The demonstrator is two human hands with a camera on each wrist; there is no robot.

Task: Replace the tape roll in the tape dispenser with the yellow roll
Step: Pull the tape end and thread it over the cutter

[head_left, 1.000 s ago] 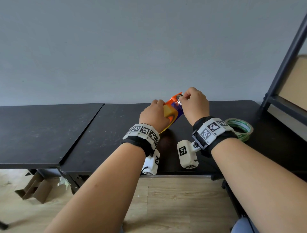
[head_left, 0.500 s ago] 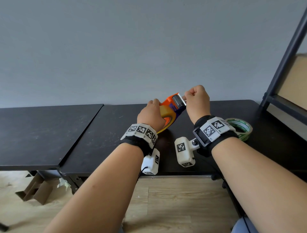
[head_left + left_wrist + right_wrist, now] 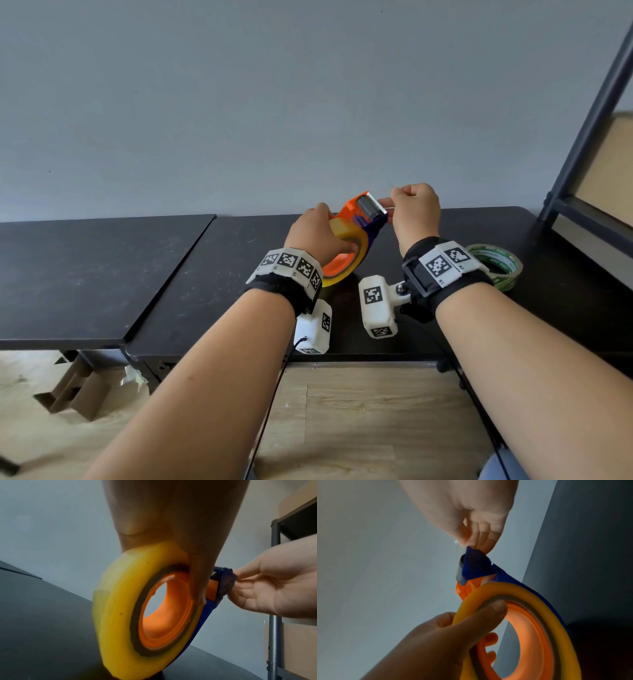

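Observation:
The orange and blue tape dispenser (image 3: 352, 209) is tilted up over the black table (image 3: 205, 274), with the yellow roll (image 3: 344, 230) seated on its orange hub (image 3: 168, 615). My left hand (image 3: 318, 236) grips the yellow roll (image 3: 120, 615) and the dispenser's body, thumb across the roll's side (image 3: 488, 609). My right hand (image 3: 394, 205) pinches the clear tape end just past the toothed cutter (image 3: 378, 206). In the right wrist view its fingertips (image 3: 476, 539) sit against the blue head (image 3: 476, 566). The green-printed roll (image 3: 496, 265) lies flat on the table to the right.
A second black table (image 3: 85, 274) adjoins on the left. A dark metal shelf frame (image 3: 582, 144) rises at the right edge, with a cardboard panel behind it. Folded cardboard (image 3: 75, 394) lies on the wood floor below. A grey wall stands close behind.
The dispenser's head has tipped up, so its roller and cutter now show. My right hand has drawn back to the right of the cutter, still pinching. My left hand keeps its grip.

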